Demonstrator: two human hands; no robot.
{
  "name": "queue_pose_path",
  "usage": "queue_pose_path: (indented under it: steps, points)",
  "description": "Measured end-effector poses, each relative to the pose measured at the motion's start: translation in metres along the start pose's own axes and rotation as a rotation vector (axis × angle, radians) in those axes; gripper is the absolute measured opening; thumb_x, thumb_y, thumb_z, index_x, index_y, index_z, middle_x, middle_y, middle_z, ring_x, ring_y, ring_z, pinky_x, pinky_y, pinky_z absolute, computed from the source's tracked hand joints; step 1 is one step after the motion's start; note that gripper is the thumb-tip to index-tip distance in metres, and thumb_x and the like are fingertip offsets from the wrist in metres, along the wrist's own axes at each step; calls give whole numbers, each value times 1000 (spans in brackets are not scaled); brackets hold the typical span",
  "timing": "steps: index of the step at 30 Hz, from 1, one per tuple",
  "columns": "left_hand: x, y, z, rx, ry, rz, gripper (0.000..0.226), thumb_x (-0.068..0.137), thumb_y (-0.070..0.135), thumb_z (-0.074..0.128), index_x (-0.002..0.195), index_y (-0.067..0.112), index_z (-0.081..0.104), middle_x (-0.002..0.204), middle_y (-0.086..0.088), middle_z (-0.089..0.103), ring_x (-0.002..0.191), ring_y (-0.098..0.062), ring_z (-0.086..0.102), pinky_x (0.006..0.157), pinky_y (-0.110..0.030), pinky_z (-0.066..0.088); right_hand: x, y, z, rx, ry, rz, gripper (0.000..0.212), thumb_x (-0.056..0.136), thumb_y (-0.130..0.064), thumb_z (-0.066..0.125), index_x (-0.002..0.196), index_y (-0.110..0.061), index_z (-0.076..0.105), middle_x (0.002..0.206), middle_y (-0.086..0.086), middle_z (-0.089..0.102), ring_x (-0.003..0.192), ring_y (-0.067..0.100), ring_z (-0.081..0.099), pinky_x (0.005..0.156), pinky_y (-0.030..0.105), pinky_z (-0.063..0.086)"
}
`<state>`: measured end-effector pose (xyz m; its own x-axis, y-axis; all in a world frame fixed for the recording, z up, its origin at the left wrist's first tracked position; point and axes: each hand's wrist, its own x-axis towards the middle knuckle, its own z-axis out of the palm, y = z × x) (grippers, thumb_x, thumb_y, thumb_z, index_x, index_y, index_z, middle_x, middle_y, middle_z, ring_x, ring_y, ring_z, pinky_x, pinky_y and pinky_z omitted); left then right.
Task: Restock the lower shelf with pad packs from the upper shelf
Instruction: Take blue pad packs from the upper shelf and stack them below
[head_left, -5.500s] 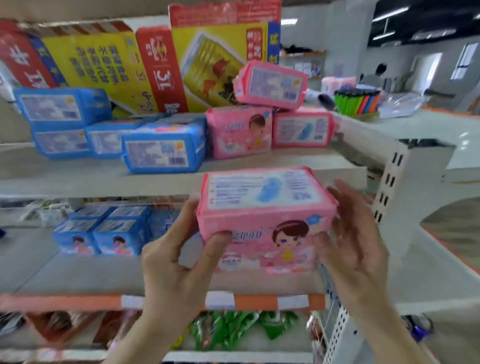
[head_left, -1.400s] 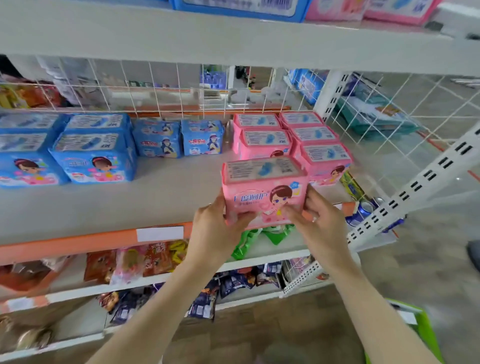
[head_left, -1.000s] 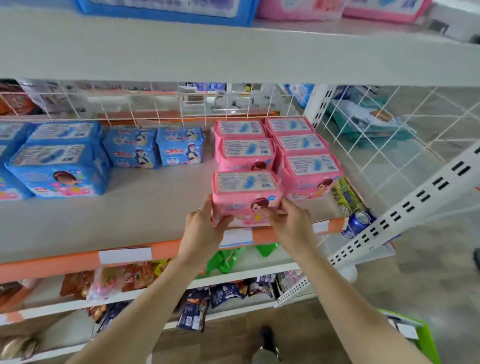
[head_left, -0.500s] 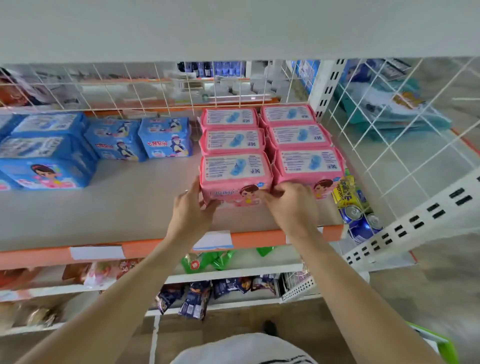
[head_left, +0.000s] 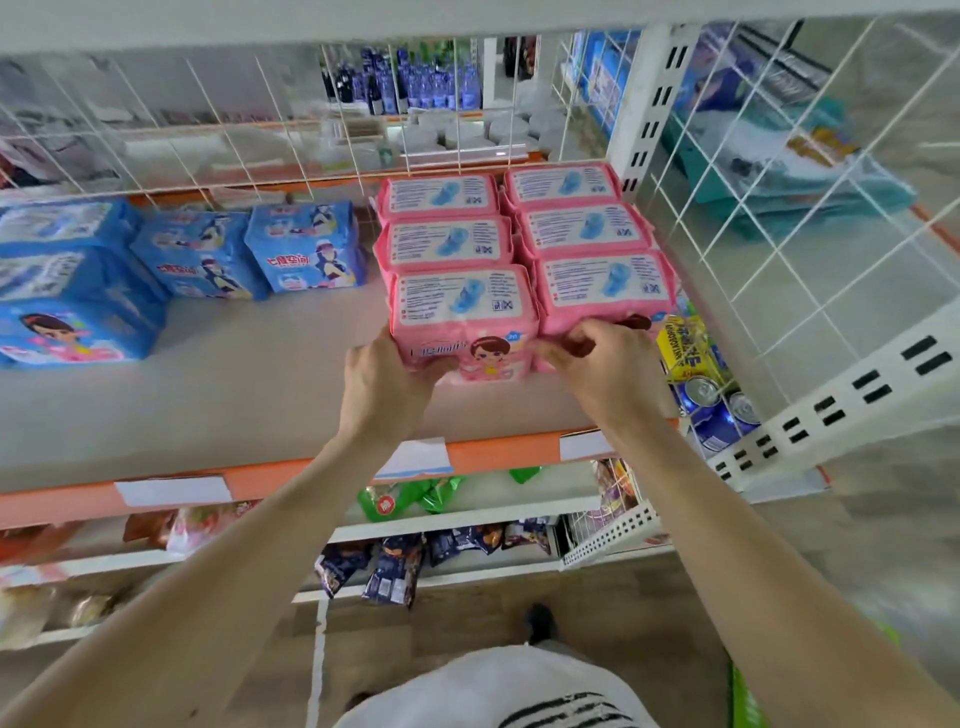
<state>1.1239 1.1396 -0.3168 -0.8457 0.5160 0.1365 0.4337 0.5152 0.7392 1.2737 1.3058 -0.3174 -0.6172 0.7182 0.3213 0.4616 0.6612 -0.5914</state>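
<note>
A pink pad pack (head_left: 462, 306) stands on the lower shelf (head_left: 234, 384), front of the left pink column. My left hand (head_left: 384, 384) grips its lower left corner. My right hand (head_left: 608, 369) curls its fingers at the pack's lower right corner, against the neighbouring pink pack (head_left: 602, 280). Several more pink packs sit behind in two columns. Only the upper shelf's underside (head_left: 311, 15) shows, and what stands on it is hidden.
Blue pad packs (head_left: 301, 249) line the shelf's left and back. White wire mesh (head_left: 779, 234) closes the back and right side. Drink cans (head_left: 711, 400) sit beyond the right end. An orange price strip (head_left: 493, 449) edges the shelf, with snack bags on shelves below.
The pink pack came down from the upper shelf and was pushed back against the pink column. Both hands stay on its front corners, and the camera has tilted further down.
</note>
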Motion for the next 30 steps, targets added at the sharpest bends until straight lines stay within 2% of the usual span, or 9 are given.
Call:
queue_pose_path:
  steps: [6,9,12,14,17,20,22,25,30]
  points:
    - [-2,-8,-1,-13,-33,-19,65,73,44,86,122,7,64,99,-9,76,92,-32,69,82,-41,57,-6,-1,-2,-1,-20,-2,32,80,-43,80,80,-11,73,75,-4,71,64,10,55,55,20,35]
    - [-4,-13,-9,-24,-108,-19,68,74,45,84,127,10,59,109,-9,74,100,-30,67,89,-44,56,-13,1,-8,30,-89,-3,30,83,-42,77,84,-11,74,77,-4,71,68,12,61,67,25,47]
    - [-9,-27,-22,42,-166,-42,83,75,55,80,139,13,48,127,-11,65,117,-29,60,97,-45,52,-26,-1,-11,35,-123,14,37,88,-48,70,84,-11,74,69,-12,63,61,1,56,61,11,40]
    - [-17,-38,-32,80,-184,-68,91,76,62,75,147,16,38,138,-9,57,125,-29,52,100,-48,48,-40,-6,-10,6,-114,-26,51,88,-60,57,83,-12,72,70,-11,64,61,6,59,62,22,48]
    - [-36,-47,-47,90,-201,-13,86,83,67,64,150,22,33,146,-3,50,129,-26,48,102,-49,45,-62,-19,0,-41,-124,-37,58,89,-65,42,90,-14,69,92,-2,70,87,19,65,86,35,51]
    - [-57,-53,-64,73,-249,116,78,90,58,61,154,24,32,152,-4,45,134,-26,45,109,-45,39,-87,-35,11,-92,-14,-51,52,91,-59,47,103,-13,69,124,8,63,124,25,49,105,25,26]
    - [-72,-60,-78,65,-275,242,74,92,56,60,154,25,35,154,-2,43,135,-27,45,111,-44,38,-108,-51,16,-120,44,-62,52,91,-58,50,118,-15,63,143,11,47,138,30,34,114,35,21]
    - [-91,-76,-98,115,-287,367,73,87,65,47,150,29,40,156,2,40,135,-28,44,108,-51,43,-142,-79,22,-111,84,11,64,90,-63,48,134,-17,53,157,10,29,144,32,21,115,54,25]
    - [-107,-100,-129,163,-263,483,71,91,64,42,150,24,39,159,1,36,142,-29,36,109,-53,40,-181,-122,34,-48,99,74,74,90,-65,44,145,-17,42,160,8,23,146,27,19,113,60,29]
